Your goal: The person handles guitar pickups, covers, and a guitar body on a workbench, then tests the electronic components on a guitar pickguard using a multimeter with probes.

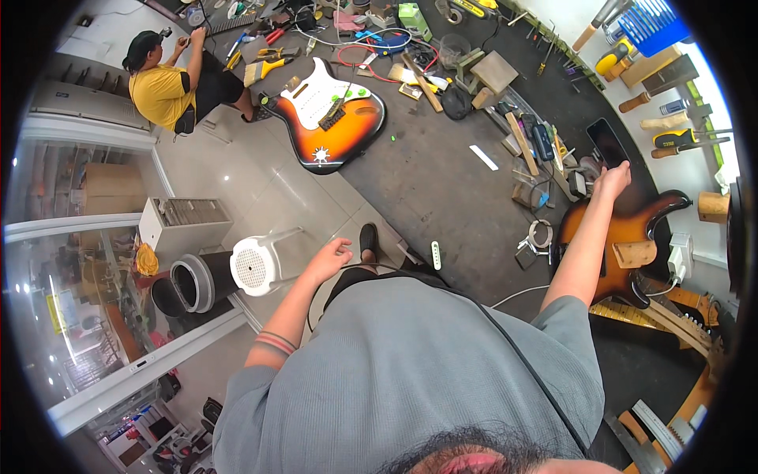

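My right hand (612, 180) reaches out to the far right and grips the lower end of a dark smartphone (606, 141), beside the workbench's back clutter. Below that arm lies a sunburst guitar body (586, 223). My left hand (330, 259) hangs off the bench's left edge with loosely bent fingers apart and nothing visible in it. A white single-coil pickup (436, 254) lies near the bench's front edge. Farther up on the left rests another sunburst guitar body (335, 130) with a white pickguard (317, 96) and green-topped knobs.
A person (164, 83) in a yellow shirt sits at the far left. A white stool (254, 266) and black bins (201, 283) stand on the tiled floor. Brushes, cables and wood blocks (495, 73) crowd the bench's back; tools (675, 141) hang on the right wall.
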`<state>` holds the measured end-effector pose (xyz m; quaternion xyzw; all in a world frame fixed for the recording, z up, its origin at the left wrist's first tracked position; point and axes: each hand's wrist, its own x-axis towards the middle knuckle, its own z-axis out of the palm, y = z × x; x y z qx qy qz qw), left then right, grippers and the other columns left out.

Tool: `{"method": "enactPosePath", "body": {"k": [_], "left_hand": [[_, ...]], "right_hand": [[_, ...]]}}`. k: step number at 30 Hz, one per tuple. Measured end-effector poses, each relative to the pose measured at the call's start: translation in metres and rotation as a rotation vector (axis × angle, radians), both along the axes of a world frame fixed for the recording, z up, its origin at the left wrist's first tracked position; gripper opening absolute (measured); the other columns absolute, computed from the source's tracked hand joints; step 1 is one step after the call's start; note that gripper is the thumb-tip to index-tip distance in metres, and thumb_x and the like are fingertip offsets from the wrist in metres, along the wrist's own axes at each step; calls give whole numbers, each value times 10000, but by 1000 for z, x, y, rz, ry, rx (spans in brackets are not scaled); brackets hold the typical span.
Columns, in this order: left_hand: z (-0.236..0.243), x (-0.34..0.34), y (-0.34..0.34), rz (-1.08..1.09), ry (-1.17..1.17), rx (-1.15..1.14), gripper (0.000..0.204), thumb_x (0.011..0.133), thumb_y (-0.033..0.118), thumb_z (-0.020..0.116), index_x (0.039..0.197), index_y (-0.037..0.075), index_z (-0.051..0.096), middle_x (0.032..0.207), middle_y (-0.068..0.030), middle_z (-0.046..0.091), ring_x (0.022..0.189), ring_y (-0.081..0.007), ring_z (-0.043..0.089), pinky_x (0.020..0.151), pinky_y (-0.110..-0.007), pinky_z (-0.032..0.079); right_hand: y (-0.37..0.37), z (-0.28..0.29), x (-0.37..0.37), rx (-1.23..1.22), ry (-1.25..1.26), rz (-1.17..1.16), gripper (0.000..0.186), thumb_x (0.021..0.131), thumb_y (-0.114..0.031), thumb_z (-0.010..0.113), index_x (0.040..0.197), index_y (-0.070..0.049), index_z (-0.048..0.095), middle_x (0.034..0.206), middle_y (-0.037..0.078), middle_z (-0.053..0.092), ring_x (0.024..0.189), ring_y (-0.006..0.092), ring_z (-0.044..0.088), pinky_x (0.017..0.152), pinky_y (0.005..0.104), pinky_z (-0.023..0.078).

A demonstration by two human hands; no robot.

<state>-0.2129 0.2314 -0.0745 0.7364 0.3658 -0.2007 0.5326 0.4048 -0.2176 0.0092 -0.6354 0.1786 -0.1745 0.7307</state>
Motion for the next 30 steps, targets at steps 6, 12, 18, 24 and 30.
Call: {"method": "enactPosePath", "body": {"k": [6, 12, 18, 24, 30], "left_hand": [[12, 7, -5, -46, -18, 62, 478, 1024, 247, 677, 1452, 52, 590, 1287, -133, 716, 1086, -228, 708, 979, -379, 561], [20, 22, -6, -87, -29, 14, 470, 1022, 260, 690, 1432, 46, 604, 1285, -139, 715, 1088, -235, 706, 983, -381, 559], [47, 45, -9, 13, -227, 46, 364, 1043, 152, 656, 1381, 21, 626, 1157, -104, 733, 1016, -185, 681, 935, -352, 560], [22, 35, -1, -52, -247, 8, 358, 1038, 132, 664, 1377, 23, 630, 1150, -103, 732, 1011, -181, 687, 925, -354, 567], [23, 28, 35, -184, -261, 3, 355, 1039, 124, 648, 1375, 12, 626, 1194, -137, 721, 1020, -219, 700, 933, -362, 575]], "right_hand": [[19, 6, -25, -336, 38, -143, 772, 1055, -285, 649, 1580, 148, 283, 1644, 363, 292, 1507, 465, 378, 1246, 470, 371], [39, -17, -100, -745, -105, -136, 746, 1008, -187, 672, 1577, 123, 302, 1620, 348, 244, 1486, 452, 348, 1254, 474, 316], [128, -31, -301, -997, 185, 1005, 235, 1000, -263, 649, 1078, -43, 678, 1071, 204, 733, 1014, 397, 711, 902, 487, 554], [154, -95, -419, -1331, 341, 1186, 455, 921, -332, 801, 1169, -48, 547, 1176, 198, 674, 1035, 428, 719, 872, 551, 579], [184, -103, -419, -1243, 356, 1185, 357, 936, -243, 761, 1168, -53, 567, 1207, 217, 674, 1059, 450, 707, 894, 556, 567]]}}
